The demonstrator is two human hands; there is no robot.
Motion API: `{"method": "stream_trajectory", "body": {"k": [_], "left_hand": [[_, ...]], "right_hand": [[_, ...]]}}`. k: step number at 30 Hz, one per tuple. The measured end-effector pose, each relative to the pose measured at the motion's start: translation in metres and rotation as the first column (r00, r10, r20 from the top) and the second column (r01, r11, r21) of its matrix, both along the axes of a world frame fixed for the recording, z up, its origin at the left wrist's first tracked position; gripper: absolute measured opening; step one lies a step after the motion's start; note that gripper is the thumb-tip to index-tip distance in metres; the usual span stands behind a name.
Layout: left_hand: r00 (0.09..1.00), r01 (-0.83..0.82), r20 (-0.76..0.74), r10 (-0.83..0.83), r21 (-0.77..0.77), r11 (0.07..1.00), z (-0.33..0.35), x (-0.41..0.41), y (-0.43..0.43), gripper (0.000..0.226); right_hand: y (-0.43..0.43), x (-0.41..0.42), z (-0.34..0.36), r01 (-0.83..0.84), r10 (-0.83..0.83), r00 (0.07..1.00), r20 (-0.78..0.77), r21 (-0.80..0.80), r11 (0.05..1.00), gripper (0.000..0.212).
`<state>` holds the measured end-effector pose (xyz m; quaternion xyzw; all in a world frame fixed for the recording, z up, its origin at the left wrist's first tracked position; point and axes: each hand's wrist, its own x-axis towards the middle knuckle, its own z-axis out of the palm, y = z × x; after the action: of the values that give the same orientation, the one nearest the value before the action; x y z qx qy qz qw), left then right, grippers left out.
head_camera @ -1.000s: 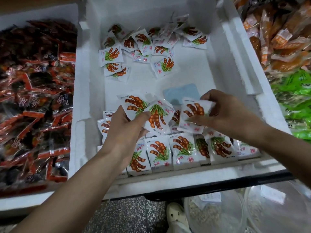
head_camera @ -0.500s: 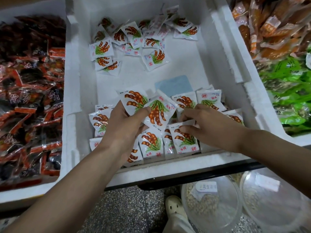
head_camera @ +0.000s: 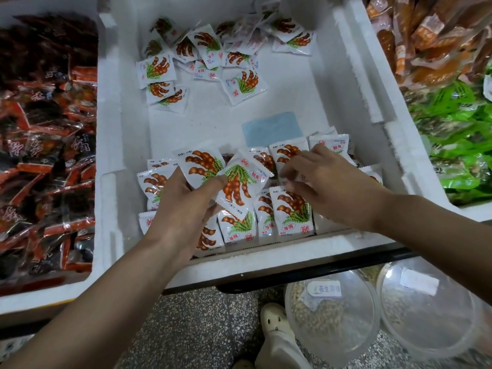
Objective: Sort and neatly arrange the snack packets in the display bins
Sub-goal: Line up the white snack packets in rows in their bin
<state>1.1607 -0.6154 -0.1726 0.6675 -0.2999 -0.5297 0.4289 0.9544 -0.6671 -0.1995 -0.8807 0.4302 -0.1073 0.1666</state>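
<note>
Left hand grips two glossy white square packets over the white foam bin front. Right hand curls on upright packet rows there, grip unclear. Loose crinkly pile lies at the bin's back.

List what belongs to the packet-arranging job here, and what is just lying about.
In the job: left hand, gripping two tamarind packets; right hand, at the neat rows; loose pile; white foam bin.
Lying about: red-black packets; green packets; orange packets; clear tubs; shoe.

Speckled grey floor beneath black shelf edge.
</note>
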Motion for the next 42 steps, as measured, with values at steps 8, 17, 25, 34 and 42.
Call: {"method": "stream_trajectory", "body": {"k": [8, 17, 25, 34, 42], "left_hand": [[0.996, 0.053, -0.072, -0.056, -0.037, 0.998, 0.003, 0.0, 0.013, 0.015], [0.979, 0.152, 0.161, -0.127, -0.156, 0.976, 0.003, 0.013, 0.013, 0.03], [0.995, 0.048, 0.092, -0.036, -0.141, 0.989, 0.006, 0.021, 0.008, 0.022], [0.945, 0.247, 0.231, -0.229, -0.05, 0.968, -0.005, 0.029, 0.018, 0.015], [0.945, 0.276, 0.194, -0.265, -0.032, 0.961, -0.009, 0.022, 0.02, 0.016]], "right_hand": [[0.003, 0.04, 0.021, 0.09, -0.288, 0.89, 0.355, 0.482, 0.871, 0.035], [0.001, 0.056, 0.035, -0.106, 0.01, 0.983, 0.181, 0.531, 0.841, 0.029], [0.005, 0.049, 0.038, 0.047, -0.181, 0.965, 0.189, 0.555, 0.831, 0.025], [0.015, 0.048, 0.023, 0.034, -0.104, 0.988, 0.111, 0.503, 0.864, 0.036], [0.019, 0.046, 0.017, -0.064, 0.084, 0.995, -0.06, 0.287, 0.956, 0.032]]}}
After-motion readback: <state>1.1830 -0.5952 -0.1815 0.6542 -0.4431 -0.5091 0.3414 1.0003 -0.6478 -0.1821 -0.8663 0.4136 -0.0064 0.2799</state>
